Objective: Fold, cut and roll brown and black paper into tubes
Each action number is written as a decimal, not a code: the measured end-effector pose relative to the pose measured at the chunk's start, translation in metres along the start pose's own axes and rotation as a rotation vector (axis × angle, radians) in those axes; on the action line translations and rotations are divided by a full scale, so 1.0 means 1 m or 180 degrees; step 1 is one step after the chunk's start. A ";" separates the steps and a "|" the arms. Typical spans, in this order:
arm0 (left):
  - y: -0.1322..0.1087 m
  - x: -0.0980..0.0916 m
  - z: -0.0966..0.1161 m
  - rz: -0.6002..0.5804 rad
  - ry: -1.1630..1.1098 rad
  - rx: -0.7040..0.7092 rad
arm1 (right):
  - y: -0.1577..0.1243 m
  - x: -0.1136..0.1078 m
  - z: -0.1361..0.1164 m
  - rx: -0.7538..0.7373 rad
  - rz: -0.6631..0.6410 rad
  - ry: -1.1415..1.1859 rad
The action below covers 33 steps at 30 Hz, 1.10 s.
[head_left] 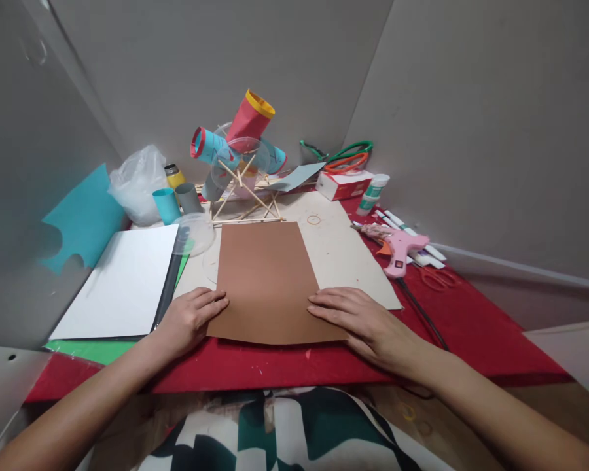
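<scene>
While left hand [194, 319] and right hand [360, 320] lie on smooth brown sheet [267, 278] edges, fingers are together, can't tell if pinching; wooden-stick frame [239, 177] behind sheet, pink glue gun [401, 250] right.

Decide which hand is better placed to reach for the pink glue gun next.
Probably the right hand: it's at the right edge of the brown sheet, nearer the pink glue gun; the left hand is at the left edge.
</scene>
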<state>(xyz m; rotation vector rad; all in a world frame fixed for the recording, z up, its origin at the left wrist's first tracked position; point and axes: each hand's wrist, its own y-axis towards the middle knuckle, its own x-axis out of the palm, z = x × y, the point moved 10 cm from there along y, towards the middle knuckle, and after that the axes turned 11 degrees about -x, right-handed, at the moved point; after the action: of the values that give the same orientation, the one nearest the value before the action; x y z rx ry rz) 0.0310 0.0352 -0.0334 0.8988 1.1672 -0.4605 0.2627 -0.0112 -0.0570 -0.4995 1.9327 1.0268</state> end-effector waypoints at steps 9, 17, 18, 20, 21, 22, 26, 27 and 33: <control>0.017 -0.003 -0.019 -0.0269 -0.1349 -0.1028 | 0.002 -0.018 0.025 0.1017 0.0662 0.0713; 0.014 0.027 -0.043 -0.0973 -0.2608 -0.2774 | 0.014 -0.016 0.053 0.1913 0.0931 0.1668; 0.015 0.029 -0.045 -0.0979 -0.2676 -0.2841 | 0.016 -0.015 0.056 0.1942 0.0930 0.1733; 0.017 0.030 -0.049 -0.0966 -0.2742 -0.2938 | 0.018 -0.011 0.063 0.2034 0.0880 0.1773; 0.018 0.031 -0.051 -0.0967 -0.2755 -0.2981 | 0.018 -0.009 0.066 0.2084 0.0839 0.1738; 0.018 0.032 -0.053 -0.0976 -0.2763 -0.3023 | 0.018 -0.008 0.069 0.2131 0.0796 0.1663; 0.021 0.038 -0.057 -0.1078 -0.2847 -0.3173 | 0.017 -0.009 0.078 0.2259 0.0640 0.1195; 0.021 0.039 -0.058 -0.1108 -0.2863 -0.3206 | 0.018 -0.009 0.080 0.2280 0.0612 0.1080; 0.020 0.051 -0.063 -0.1469 -0.2983 -0.3486 | 0.024 -0.008 0.091 0.2366 0.0354 0.0568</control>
<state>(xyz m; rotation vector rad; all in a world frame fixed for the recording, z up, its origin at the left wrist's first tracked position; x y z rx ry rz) 0.0268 0.1041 -0.0808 -0.5367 0.5523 -0.4382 0.2972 0.0768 -0.0651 -0.0571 2.3362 0.2720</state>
